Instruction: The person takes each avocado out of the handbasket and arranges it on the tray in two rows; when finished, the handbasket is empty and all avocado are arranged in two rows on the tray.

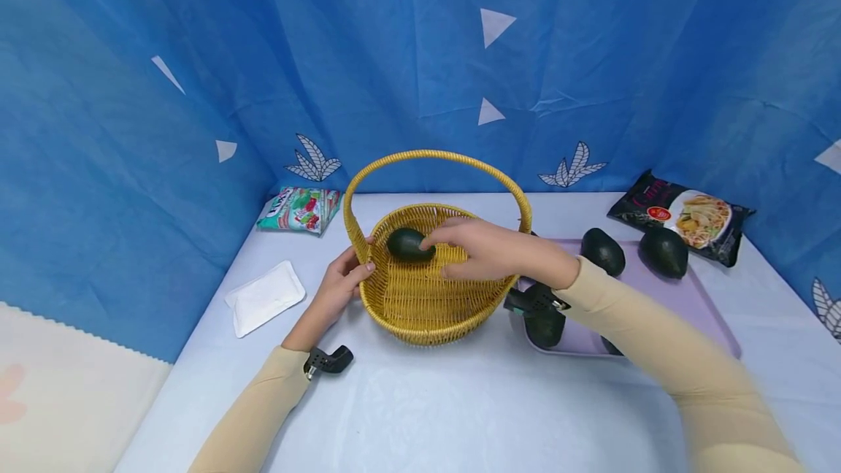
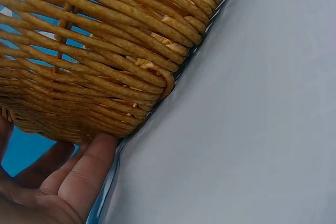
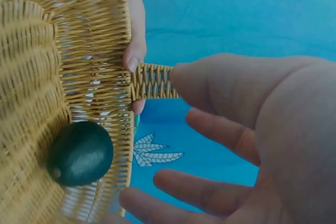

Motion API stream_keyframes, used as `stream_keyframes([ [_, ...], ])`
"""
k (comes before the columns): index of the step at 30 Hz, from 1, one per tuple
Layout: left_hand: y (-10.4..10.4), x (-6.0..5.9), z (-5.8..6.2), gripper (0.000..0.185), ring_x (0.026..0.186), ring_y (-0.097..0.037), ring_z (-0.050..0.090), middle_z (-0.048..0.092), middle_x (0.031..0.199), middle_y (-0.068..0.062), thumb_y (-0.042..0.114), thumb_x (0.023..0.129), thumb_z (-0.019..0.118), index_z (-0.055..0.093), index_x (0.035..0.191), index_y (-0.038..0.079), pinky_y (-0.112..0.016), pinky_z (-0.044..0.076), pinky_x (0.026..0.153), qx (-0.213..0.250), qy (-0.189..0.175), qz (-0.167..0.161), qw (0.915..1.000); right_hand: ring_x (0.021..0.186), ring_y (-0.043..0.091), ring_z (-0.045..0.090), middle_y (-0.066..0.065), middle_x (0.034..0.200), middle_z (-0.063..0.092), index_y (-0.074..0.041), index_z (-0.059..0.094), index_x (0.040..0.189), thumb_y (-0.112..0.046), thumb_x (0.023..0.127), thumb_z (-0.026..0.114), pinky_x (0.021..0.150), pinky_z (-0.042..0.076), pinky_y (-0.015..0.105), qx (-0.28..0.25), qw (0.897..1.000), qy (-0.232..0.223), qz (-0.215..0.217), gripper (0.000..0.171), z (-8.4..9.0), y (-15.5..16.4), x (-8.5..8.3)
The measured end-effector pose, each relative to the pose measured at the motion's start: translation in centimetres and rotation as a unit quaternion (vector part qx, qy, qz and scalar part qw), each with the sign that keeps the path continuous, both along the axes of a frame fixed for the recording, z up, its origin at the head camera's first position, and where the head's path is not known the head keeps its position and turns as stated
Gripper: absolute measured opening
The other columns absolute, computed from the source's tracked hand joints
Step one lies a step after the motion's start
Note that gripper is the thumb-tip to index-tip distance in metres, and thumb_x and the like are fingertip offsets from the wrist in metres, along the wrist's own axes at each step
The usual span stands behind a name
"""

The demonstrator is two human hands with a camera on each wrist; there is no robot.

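Observation:
A yellow wicker basket (image 1: 427,331) with a tall arched handle stands mid-table. One dark green avocado (image 3: 81,153) lies inside it, at the left in the head view. My left hand (image 1: 338,285) grips the basket's left rim beside the handle's foot, thumb over the edge and fingers outside; the left wrist view shows those fingers (image 2: 86,174) against the weave. Over the basket reaches my right hand (image 1: 489,248), its fingers spread and holding nothing. In the right wrist view the avocado sits apart from these fingers, though their tips overlap it in the head view.
Right of the basket, a lilac tray (image 1: 706,316) bears several avocados, partly hidden by the right arm. A black noodle packet (image 1: 690,217) lies behind the tray. At left are a green snack packet (image 1: 301,210) and white flat packs (image 1: 268,298). Blue curtain (image 1: 420,57) closes the back.

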State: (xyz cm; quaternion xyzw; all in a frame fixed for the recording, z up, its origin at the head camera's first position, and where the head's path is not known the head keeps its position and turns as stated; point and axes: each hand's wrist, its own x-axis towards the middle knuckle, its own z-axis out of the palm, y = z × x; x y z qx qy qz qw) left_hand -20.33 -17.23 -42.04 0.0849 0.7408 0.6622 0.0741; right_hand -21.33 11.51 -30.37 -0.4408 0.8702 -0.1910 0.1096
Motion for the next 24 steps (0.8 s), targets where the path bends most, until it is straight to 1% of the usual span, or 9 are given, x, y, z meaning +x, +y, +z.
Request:
stream_keyframes([
  [2,0.0,0.0,0.0,0.055,0.107,-0.020,0.056,0.046,0.143,-0.023,0.011,0.097,0.054,0.038,0.150,0.014,-0.022,0.058,0.073,0.001,-0.002,0.002,1.0000,0.130,0.022,0.048,0.002,0.136,0.057,-0.015,0.056,0.135,-0.022,0.092,0.064,0.107,0.044,0.042,0.004,1.000,0.001,0.000,0.045,-0.1,-1.1,-0.7],
  [5,-0.1,0.0,0.0,0.055,0.108,-0.019,0.054,0.046,0.143,-0.023,0.011,0.097,0.054,0.038,0.150,0.013,-0.020,0.056,0.072,-0.001,0.000,0.002,1.0000,0.134,0.024,0.045,0.003,0.140,0.055,-0.014,0.053,0.138,-0.022,0.093,0.063,0.110,0.041,0.043,0.019,1.000,-0.005,-0.013,0.047,-0.4,-2.5,-1.8],
  [7,0.0,0.0,0.0,0.055,0.110,-0.022,0.053,0.046,0.143,-0.023,0.011,0.097,0.055,0.039,0.149,0.013,-0.020,0.056,0.072,-0.002,-0.001,0.002,1.0000,0.136,0.025,0.043,0.004,0.143,0.052,-0.015,0.051,0.140,-0.023,0.093,0.063,0.111,0.039,0.044,0.034,0.999,-0.012,-0.026,0.049,-0.9,-3.4,-2.6],
  [11,0.0,0.0,0.0,0.055,0.116,-0.029,0.052,0.045,0.144,-0.023,0.012,0.097,0.054,0.038,0.150,0.012,-0.022,0.057,0.075,0.000,0.000,-0.003,1.0000,0.137,0.025,0.042,0.004,0.146,0.049,-0.017,0.046,0.144,-0.023,0.094,0.062,0.111,0.040,0.044,0.064,0.996,-0.031,-0.052,0.054,-2.1,-4.9,-4.1],
  [13,0.0,-0.1,0.0,0.055,0.116,-0.031,0.051,0.045,0.144,-0.023,0.012,0.097,0.054,0.038,0.150,0.013,-0.022,0.057,0.075,0.001,-0.001,-0.003,1.0000,0.137,0.026,0.042,0.005,0.147,0.047,-0.018,0.046,0.145,-0.022,0.094,0.062,0.111,0.040,0.045,0.072,0.995,-0.040,-0.062,0.054,-2.6,-5.5,-4.8],
  [18,-0.1,-0.1,0.1,0.055,0.115,-0.032,0.053,0.045,0.144,-0.023,0.013,0.097,0.055,0.037,0.150,0.014,-0.025,0.058,0.076,-0.003,-0.006,-0.004,1.0000,0.138,0.027,0.042,0.006,0.148,0.047,-0.016,0.046,0.145,-0.021,0.094,0.062,0.112,0.039,0.045,0.087,0.991,-0.059,-0.080,0.053,-3.6,-6.6,-6.5],
  [24,-0.1,0.0,0.1,0.056,0.115,-0.031,0.053,0.045,0.144,-0.023,0.014,0.097,0.055,0.037,0.150,0.015,-0.026,0.059,0.077,-0.007,-0.005,-0.004,0.9999,0.137,0.026,0.043,0.006,0.148,0.047,-0.016,0.045,0.145,-0.022,0.095,0.061,0.110,0.041,0.043,0.097,0.987,-0.075,-0.102,0.053,-4.7,-7.6,-7.8],
])
